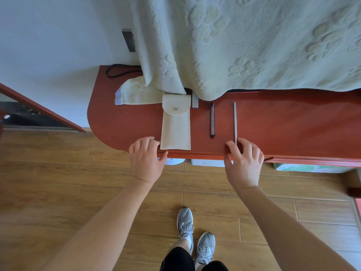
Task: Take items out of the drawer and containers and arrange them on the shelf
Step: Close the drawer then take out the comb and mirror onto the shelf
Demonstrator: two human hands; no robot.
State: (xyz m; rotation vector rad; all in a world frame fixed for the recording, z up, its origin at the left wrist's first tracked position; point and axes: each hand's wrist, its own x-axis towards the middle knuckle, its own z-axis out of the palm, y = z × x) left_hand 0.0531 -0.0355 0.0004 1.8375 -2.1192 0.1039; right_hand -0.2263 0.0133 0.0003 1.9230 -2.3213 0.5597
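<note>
The shelf (283,122) is red-brown wood with a smooth, faintly glossy finish, and the floor (58,173) is wood plank with a satin sheen. The pouch (175,132) looks like matt cream felt with a small metal snap (175,109); the blanket (254,45) is pale green plush cloth, embossed and fuzzy.

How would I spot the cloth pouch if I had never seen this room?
Look at the red-brown shelf under the hanging pale green towel. Towards its rounded left end lies a flat cream pouch. Unlike the dark stick and grey stick to its right, it is wide and closed by a round flap with a snap button.
</note>
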